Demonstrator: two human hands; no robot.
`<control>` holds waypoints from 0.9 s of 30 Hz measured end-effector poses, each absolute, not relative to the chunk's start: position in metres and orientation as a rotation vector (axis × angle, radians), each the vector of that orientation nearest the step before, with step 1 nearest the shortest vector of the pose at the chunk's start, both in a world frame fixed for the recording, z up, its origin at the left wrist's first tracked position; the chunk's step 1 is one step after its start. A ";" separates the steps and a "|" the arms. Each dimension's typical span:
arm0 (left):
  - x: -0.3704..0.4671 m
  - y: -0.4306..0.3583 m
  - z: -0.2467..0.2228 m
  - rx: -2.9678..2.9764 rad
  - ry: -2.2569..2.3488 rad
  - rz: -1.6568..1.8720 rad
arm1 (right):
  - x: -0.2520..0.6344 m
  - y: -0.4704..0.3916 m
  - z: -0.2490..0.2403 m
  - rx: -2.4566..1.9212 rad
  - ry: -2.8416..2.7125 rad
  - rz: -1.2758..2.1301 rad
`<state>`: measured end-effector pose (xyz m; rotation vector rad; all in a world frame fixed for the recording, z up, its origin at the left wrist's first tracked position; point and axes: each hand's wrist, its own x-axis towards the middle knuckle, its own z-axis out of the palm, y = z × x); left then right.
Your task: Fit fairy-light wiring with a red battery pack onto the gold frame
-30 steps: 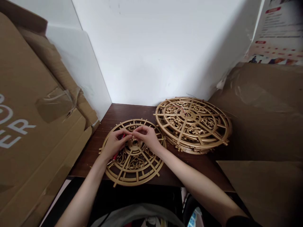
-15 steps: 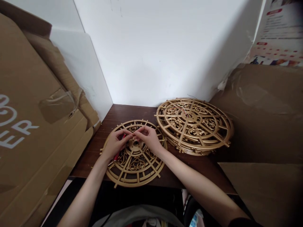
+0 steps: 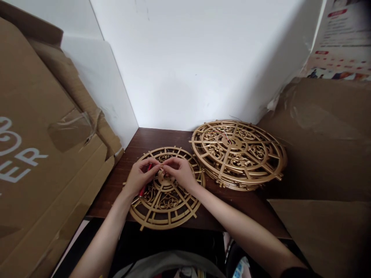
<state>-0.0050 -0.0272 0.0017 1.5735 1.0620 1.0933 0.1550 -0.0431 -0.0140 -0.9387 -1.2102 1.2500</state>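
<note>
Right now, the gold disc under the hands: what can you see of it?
Round openwork gold disc, metal-looking: concentric rings, radial spokes with ends jutting past the rim, scrollwork panels, central hub. It lies flat on the dark brown table, left of the disc stack. The left hand and right hand hide parts of it; contact unclear. A slim red item shows over it.

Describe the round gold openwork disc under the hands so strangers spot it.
On the dark brown wooden table, find the stack of gold openwork discs. Left of it lies the round gold disc, the only one under the bare left hand and right hand.
</note>
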 end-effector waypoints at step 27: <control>-0.012 -0.028 0.002 1.055 0.763 1.033 | 0.153 -0.044 -0.017 -1.018 -1.326 1.095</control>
